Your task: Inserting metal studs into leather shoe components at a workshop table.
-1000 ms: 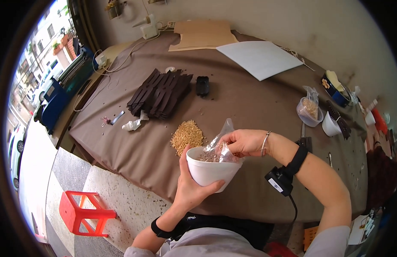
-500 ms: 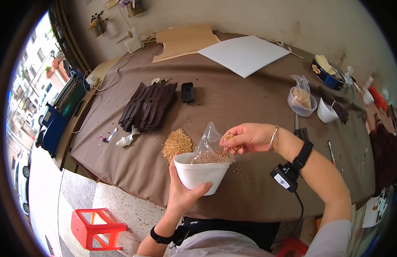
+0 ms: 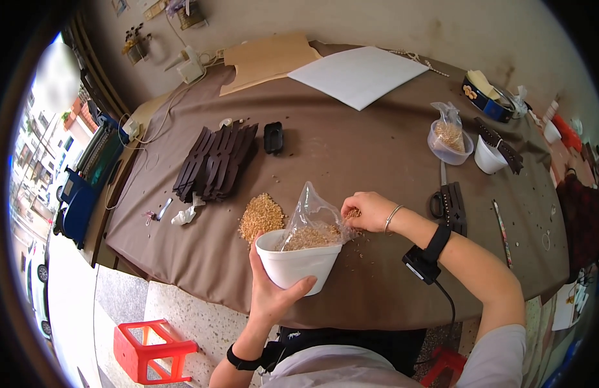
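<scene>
Around the left side and front of the white bowl (image 3: 299, 271), the left hand (image 3: 268, 296) has its grip clamped on the wall, thumb across the front. Inside the bowl, a clear plastic bag (image 3: 309, 210) peaks above the rim, with many bagged golden pieces (image 3: 312, 238) in it. Just right of the bowl's rim, the right hand (image 3: 372, 212) has its grip closed on a few loose golden pieces (image 3: 354, 213); whether its fingertips touch the bag, I cannot tell. Just behind the bowl, to its left, a heap of golden pieces (image 3: 261, 218) lies on the brown-covered counter (image 3: 377, 168). Farther behind, leftward, are a stack of dark brown strips (image 3: 215, 161) and a small black tray (image 3: 273, 138). Well to the bowl's right lie scissors (image 3: 436, 205).
</scene>
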Motion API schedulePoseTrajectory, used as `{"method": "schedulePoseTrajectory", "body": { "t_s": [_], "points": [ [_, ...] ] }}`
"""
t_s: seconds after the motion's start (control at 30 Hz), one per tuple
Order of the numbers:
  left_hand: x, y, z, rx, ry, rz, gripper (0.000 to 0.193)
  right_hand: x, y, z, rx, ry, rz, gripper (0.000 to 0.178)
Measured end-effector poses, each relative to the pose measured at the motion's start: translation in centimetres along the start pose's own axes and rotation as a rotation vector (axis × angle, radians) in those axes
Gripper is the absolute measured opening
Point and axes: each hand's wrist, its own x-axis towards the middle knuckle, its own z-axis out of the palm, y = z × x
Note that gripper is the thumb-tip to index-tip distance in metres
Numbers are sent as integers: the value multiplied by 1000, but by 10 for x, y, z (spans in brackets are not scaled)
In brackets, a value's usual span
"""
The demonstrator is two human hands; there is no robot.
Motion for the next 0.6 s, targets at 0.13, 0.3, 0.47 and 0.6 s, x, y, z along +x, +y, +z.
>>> {"method": "schedulePoseTrajectory", "body": {
  "t_s": [0.13, 0.3, 0.47, 0.6],
  "points": [
    [-1, 3, 1, -16, -3, -8, 102, -5, -5, -3, -25, 51, -83, 14],
    [-1, 6, -1, 26, -8, -22, 105, -16, -42, -38, -6, 196, -47, 14],
    [-4, 1, -3, 20, -10, -15, 108, -21, -66, -39, 277, -40, -245, 18],
    [-4, 1, -1, 48, -45, 27, 110, -13, -60, -15, 158, -2, -314, 22]
  ]
}}
